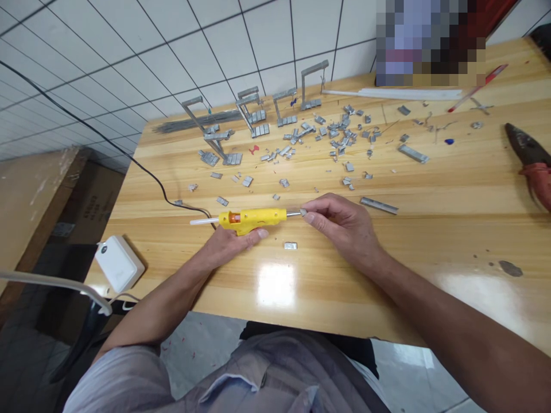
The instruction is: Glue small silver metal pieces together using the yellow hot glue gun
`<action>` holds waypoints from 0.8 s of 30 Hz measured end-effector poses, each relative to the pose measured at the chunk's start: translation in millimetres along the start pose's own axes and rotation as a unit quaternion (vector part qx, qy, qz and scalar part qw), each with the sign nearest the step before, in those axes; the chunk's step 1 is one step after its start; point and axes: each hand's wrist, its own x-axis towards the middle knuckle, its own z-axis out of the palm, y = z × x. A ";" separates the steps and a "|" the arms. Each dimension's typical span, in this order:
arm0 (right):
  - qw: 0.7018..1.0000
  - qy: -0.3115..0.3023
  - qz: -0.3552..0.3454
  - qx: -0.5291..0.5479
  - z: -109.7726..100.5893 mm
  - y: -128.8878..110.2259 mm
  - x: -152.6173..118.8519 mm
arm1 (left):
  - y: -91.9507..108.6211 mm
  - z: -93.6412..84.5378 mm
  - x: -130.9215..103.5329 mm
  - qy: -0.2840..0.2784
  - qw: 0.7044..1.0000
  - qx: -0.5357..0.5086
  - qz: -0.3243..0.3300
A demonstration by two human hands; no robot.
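Observation:
My left hand [235, 244] is wrapped round the handle of a yellow glue gun [262, 217], which lies level with its nozzle toward the right. A clear glue stick [204, 221] pokes out of its back end. Between the thumb and fingertips of my right hand [340, 223] is a small grey staple strip piece [303, 212], right at the nozzle tip; whether they touch I cannot tell. Just below the nozzle, a short staple strip piece [291, 245] lies flat on the wooden table [241, 275].
Several small frames made of staples, one a tall hook-shaped frame [303, 86], stand along the back. Loose staple pieces [342, 135] are scattered before them. Pliers [534, 166] lie far right, a white power bank [119, 263] at left. A black cord [159, 183] crosses the left side.

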 end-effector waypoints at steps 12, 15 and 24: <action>1.000 0.002 -0.003 0.000 -0.1 1.2 0.4 | -1.9 -0.1 0.0 0.003 1.000 0.014 0.011; 1.000 0.005 -0.003 0.001 0.2 1.2 0.7 | -1.0 0.3 0.5 -0.003 1.000 0.014 0.012; 1.000 0.005 -0.005 0.011 0.6 0.2 0.6 | -1.8 -0.8 0.1 -0.002 1.000 0.013 0.017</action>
